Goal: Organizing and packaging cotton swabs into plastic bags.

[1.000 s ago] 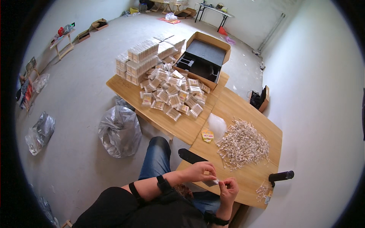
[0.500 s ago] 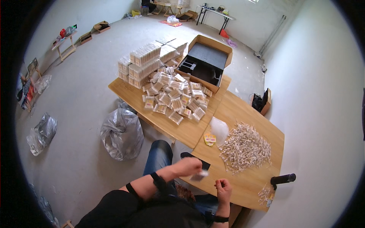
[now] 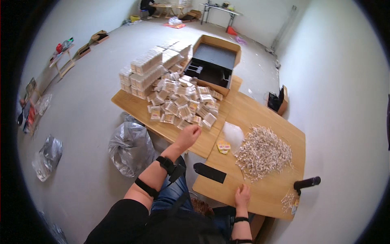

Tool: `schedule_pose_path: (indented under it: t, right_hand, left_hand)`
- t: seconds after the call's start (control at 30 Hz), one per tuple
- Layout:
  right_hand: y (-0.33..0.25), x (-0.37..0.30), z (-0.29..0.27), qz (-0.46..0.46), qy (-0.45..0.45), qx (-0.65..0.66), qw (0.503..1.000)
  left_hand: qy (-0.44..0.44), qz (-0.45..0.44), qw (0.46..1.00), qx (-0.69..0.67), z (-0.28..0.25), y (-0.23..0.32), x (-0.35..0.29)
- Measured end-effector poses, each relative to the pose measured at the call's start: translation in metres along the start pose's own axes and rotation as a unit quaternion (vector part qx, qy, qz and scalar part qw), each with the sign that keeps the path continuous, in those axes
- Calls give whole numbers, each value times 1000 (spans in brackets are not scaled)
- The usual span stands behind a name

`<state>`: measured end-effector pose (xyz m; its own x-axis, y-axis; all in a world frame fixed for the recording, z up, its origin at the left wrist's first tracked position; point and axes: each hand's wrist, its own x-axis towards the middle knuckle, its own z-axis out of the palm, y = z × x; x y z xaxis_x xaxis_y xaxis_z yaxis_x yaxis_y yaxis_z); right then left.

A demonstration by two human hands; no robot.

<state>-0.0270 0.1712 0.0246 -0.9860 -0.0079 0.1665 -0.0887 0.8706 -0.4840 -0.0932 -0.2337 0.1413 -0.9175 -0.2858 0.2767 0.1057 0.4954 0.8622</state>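
Observation:
My left hand [image 3: 189, 136] is over the near edge of a heap of small clear packets of cotton swabs [image 3: 172, 107], its fingers curled closed. Whatever it may hold is hidden. Lower right, my right hand [image 3: 242, 196] hovers at the table's near edge with its fingers loosely extended and nothing visible in them. Beyond it spreads a big pile of loose cotton swabs [image 3: 264, 152]. Between my hands a black flat strip [image 3: 210, 172] lies on the wooden table [image 3: 227, 189]. Small yellow cards [image 3: 223, 147] and a stack of clear plastic bags [image 3: 233, 135] lie beside the swab pile.
Stacked bundles of packets [image 3: 142, 73] stand at the far left table end, beside an open cardboard box [image 3: 219, 42] with black inserts. A black cylinder [image 3: 306, 183] stands at the right edge near a few swabs [image 3: 288, 200]. A grey plastic bag [image 3: 131, 148] sits on the floor.
My left hand has moved up and away from the black strip to the packet heap; the packet it held no longer shows. My right hand has loosened from a pinch.

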Motion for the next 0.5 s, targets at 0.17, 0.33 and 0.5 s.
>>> schedule_pose_path:
  t: [0.17, 0.33, 0.5]
  right_hand:
    - [-1, 5, 16, -47, 27, -108, 993]
    - [0, 0, 16, -31, 51, -172, 983]
    - [-1, 3, 18, -42, 63, -162, 984]
  left_hand:
    - [-196, 8, 979, 48, 73, -22, -40]
    - [-296, 97, 928, 202, 134, -6, -29]
    - [-272, 72, 921, 271, 198, -3, 7]
